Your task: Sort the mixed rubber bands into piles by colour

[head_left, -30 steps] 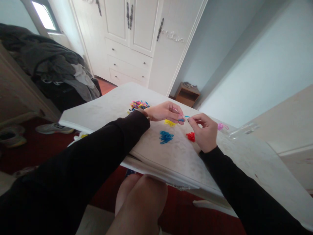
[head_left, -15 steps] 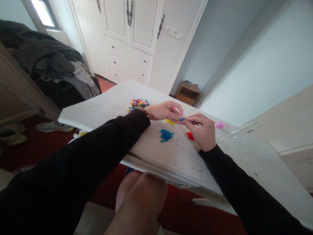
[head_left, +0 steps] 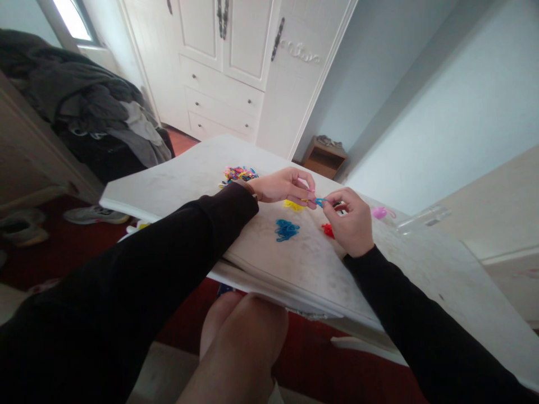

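Observation:
A small blue rubber band [head_left: 320, 201] stretches between my two hands above the white table [head_left: 261, 269]. My left hand [head_left: 284, 186] pinches its left end, with bits of pink and yellow band showing at the fingers. On the other side, my right hand [head_left: 350, 221] grips it between thumb and forefinger. Below them lies a loose pile of blue bands [head_left: 287, 230]. Yellow bands [head_left: 293, 205] sit partly under my left hand, and red bands [head_left: 328, 230] are partly hidden by my right. Behind my left wrist is a mixed multicoloured heap [head_left: 238, 174].
A pink item [head_left: 382, 212] and a clear plastic container [head_left: 423, 219] rest on the table to the right. Beyond stand a white wardrobe [head_left: 227, 78] and a small wooden cabinet [head_left: 324, 159]. Dark clothes [head_left: 88, 101] are heaped at the left; shoes [head_left: 96, 214] lie on the floor.
My hands have drawn slightly apart, and more of the blue band shows between them. The piles on the table look the same.

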`<state>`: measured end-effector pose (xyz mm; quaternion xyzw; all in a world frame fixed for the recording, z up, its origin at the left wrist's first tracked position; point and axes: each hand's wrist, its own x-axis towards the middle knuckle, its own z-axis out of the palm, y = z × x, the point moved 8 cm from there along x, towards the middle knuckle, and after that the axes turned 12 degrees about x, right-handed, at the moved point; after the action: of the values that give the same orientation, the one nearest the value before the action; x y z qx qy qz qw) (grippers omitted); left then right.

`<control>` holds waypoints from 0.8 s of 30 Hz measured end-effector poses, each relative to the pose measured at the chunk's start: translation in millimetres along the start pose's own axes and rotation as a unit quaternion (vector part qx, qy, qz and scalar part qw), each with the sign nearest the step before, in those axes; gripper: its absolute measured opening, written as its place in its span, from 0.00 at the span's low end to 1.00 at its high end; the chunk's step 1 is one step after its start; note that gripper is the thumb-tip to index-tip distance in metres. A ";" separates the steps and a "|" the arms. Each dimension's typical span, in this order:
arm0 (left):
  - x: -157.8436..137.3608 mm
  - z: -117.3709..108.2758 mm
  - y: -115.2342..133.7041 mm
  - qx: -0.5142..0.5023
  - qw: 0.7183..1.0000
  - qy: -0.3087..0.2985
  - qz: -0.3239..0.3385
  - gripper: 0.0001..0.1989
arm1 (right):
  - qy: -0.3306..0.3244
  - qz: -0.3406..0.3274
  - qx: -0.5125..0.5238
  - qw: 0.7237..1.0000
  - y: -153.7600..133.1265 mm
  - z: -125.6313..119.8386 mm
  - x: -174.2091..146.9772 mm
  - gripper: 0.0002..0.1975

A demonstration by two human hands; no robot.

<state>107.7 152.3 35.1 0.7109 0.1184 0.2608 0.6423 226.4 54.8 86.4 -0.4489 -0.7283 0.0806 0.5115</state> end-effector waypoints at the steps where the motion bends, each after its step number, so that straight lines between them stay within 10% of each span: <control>1: -0.5 -0.3 0.9 0.001 1.000 0.003 0.001 0.19 | 0.002 0.002 -0.001 1.000 0.7 -0.4 0.0 0.04; 9: -0.1 -6.3 4.8 -0.001 0.999 0.048 0.011 0.17 | 0.000 0.004 0.011 1.000 1.6 -0.6 -1.1 0.04; 24: 0.2 -13.2 6.3 0.012 0.996 0.090 0.025 0.18 | -0.211 -0.075 0.074 0.972 -13.1 44.1 -18.4 0.03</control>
<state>99.9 162.6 41.8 0.6950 0.1610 0.3378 0.6140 184.2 48.7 61.1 -0.3270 -0.8433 0.1882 0.3828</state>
